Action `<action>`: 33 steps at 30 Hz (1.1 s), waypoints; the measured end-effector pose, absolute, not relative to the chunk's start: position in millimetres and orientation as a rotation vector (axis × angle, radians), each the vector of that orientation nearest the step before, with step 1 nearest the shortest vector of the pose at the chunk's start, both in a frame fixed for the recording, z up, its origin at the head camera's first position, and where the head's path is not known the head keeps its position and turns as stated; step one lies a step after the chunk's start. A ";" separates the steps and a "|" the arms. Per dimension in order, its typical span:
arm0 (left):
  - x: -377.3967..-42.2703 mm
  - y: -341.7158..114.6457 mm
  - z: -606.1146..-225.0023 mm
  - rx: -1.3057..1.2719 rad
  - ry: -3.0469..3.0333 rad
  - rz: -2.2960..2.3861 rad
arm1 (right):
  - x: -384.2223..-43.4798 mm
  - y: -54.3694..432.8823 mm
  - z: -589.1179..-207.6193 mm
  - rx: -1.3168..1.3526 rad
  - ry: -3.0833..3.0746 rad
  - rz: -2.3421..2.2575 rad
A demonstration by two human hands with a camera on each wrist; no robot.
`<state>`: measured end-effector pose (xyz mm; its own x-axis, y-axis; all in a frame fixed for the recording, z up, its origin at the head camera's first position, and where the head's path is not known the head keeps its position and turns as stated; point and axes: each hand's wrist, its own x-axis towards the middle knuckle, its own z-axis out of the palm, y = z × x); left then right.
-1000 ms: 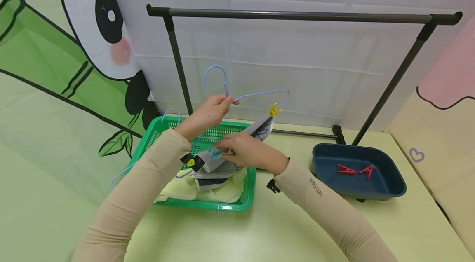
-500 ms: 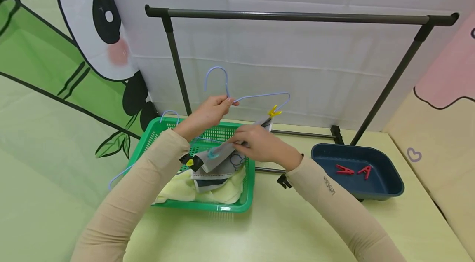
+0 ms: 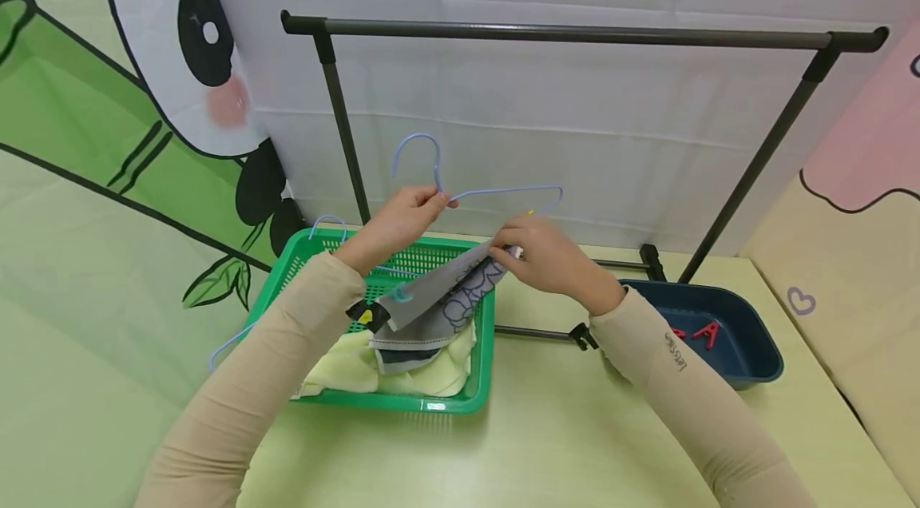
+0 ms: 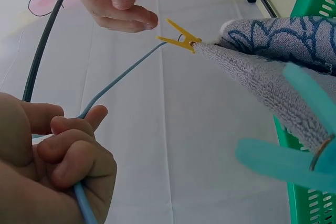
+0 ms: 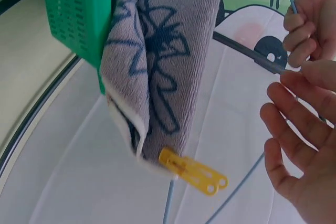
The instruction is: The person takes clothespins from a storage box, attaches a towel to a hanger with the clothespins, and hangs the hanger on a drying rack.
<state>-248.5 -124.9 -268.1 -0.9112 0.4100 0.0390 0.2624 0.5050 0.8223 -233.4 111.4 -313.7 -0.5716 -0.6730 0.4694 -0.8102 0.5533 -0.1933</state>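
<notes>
My left hand grips a blue hanger just below its hook, fingers curled round the wire. A grey towel with dark blue drawn patterns hangs from it, its lower end over the basket. One corner is clipped by a yellow clothespin; a teal clothespin sits on the towel nearer the left arm. My right hand is beside the yellow clothespin. In the right wrist view the fingers are loosely extended, apart from the towel and clothespin.
Pale yellow cloth and another hanger are in the green basket. A black rack stands behind. At right, a dark blue tub holds red clothespins, partly hidden by the right sleeve.
My right hand has moved right and up, from the teal clothespin along the towel to near the yellow clothespin. The left hand keeps its grip on the hanger.
</notes>
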 end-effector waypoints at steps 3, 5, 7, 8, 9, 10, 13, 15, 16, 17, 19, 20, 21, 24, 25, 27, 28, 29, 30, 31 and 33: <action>-250.0 -126.1 -269.6 0.572 2.619 1.344 | -236.7 119.5 -313.0 1.133 -2.423 0.576; -250.7 -127.1 -270.2 0.577 2.645 1.320 | -238.6 123.7 -312.9 1.081 -2.406 0.594; -250.8 -127.4 -270.1 0.585 2.666 1.307 | -240.4 126.9 -312.7 1.029 -2.391 0.604; -250.8 -127.6 -270.0 0.589 2.668 1.307 | -241.3 128.3 -312.6 0.997 -2.391 0.608; -250.5 -127.6 -269.6 0.593 2.674 1.302 | -242.1 129.4 -312.1 0.961 -2.391 0.617; -250.6 -127.6 -269.4 0.596 2.679 1.295 | -243.1 130.7 -312.0 0.920 -2.400 0.625; -249.4 -127.4 -267.6 0.598 2.698 1.289 | -245.1 134.4 -310.6 0.788 -2.437 0.639; -248.7 -127.7 -266.8 0.602 2.718 1.269 | -246.7 137.1 -309.7 0.708 -2.468 0.642; -248.5 -128.0 -266.6 0.603 2.726 1.260 | -247.7 138.5 -309.6 0.677 -2.482 0.641; -248.1 -128.2 -266.3 0.600 2.736 1.259 | -248.5 139.8 -309.1 0.651 -2.493 0.643; -248.2 -128.9 -266.5 0.595 2.751 1.251 | -250.6 142.2 -308.4 0.608 -2.511 0.647; -248.2 -129.1 -266.7 0.596 2.756 1.247 | -251.5 143.3 -308.1 0.594 -2.518 0.648; -248.4 -129.4 -267.0 0.595 2.762 1.247 | -252.4 144.2 -307.9 0.582 -2.525 0.652; -249.1 -129.9 -267.9 0.605 2.776 1.255 | -255.8 145.9 -307.3 0.557 -2.548 0.661; -249.3 -129.7 -268.2 0.613 2.781 1.257 | -256.9 146.1 -307.4 0.549 -2.558 0.660; -248.7 -128.8 -268.2 0.636 2.788 1.255 | -258.7 146.5 -307.8 0.533 -2.583 0.659; -248.3 -128.4 -268.2 0.650 2.793 1.251 | -259.5 146.6 -308.0 0.527 -2.595 0.658; -248.0 -127.9 -268.2 0.661 2.794 1.250 | -260.3 146.8 -308.2 0.524 -2.604 0.655; -247.8 -127.3 -268.4 0.672 2.796 1.248 | -261.1 146.9 -308.5 0.523 -2.616 0.653; -247.5 -127.0 -268.3 0.684 2.797 1.245 | -261.7 147.2 -308.9 0.524 -2.626 0.648; -246.9 -126.8 -268.1 0.700 2.794 1.241 | -262.9 148.0 -309.8 0.546 -2.636 0.631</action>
<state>-246.9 -126.8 -268.1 -0.9004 0.3996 0.1721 0.3956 0.5872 0.7062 -262.9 148.0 -309.8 -0.8548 -0.2793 0.4375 -0.4471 0.8242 -0.3475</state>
